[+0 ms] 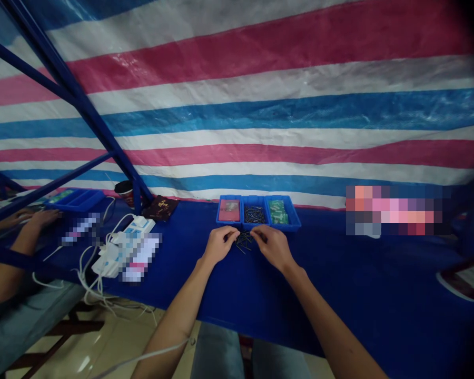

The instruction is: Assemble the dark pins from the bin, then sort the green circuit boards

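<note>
A small heap of thin, dark, screw-like pieces [244, 242] lies on the blue tabletop between my two hands. My left hand [221, 243] is at the heap's left edge, thumb and fingertips pinched together. From the right, my right hand [273, 245] reaches the heap with its fingers closed in a pinch. Whatever either pinch holds is too small to make out. Just behind them stands a blue tray [296, 221] with three compartments. A pink-red piece [229, 212] is in the left one, more dark pieces [254, 213] fill the middle, and green-printed packets [277, 211] lie in the right.
Left of my hands lie a white power strip [122, 246] with tangled cables, a dark wrapper [161, 208] and a cup [125, 192]. Another person's hand [39, 218] works beside a second blue tray [79, 200], beyond a blue metal frame [98, 123]. Striped sheeting [260, 110] hangs behind.
</note>
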{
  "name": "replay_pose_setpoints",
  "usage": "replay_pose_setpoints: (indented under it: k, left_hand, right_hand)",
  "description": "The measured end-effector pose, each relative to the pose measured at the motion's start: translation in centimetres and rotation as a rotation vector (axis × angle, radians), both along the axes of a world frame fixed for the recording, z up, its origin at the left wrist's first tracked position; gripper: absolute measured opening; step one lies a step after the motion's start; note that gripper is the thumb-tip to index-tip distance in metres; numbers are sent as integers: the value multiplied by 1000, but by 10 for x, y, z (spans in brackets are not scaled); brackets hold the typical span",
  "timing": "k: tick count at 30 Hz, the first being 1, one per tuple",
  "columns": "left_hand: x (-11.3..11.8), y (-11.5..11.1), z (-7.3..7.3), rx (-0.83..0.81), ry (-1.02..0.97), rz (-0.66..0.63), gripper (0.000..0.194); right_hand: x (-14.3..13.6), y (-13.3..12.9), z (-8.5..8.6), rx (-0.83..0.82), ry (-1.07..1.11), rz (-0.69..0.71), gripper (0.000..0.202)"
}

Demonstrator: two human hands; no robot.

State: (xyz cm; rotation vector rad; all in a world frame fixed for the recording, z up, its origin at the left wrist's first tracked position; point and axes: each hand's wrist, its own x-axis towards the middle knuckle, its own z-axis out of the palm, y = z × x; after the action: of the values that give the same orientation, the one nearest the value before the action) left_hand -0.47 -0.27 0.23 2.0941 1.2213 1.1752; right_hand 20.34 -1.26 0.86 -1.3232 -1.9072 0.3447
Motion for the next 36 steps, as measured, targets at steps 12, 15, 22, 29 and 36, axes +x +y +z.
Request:
replay_pose_setpoints:
  k: [12, 15, 22, 29, 36]
  left_hand:
    - [-1, 1, -2, -11, -6, -7, 25]
    - [-1, 2, -5, -20, -1, -6, 27]
    - [-2, 3, -7, -29, -4, 9, 27]
    - [-1, -1, -2, -10, -8, -19, 22]
    - [-2, -1, -3, 37, 83, -77, 23]
  right_hand:
    - [-6, -23, -21, -175, -137, 73, 9]
    - [-6, -25, -18, -177, -149, 77, 12]
    - [3, -28, -10, -191, -198, 76, 12]
    - [5, -7, 13, -66, -119, 123, 9]
    - [-17, -2, 6, 61, 4, 174, 13]
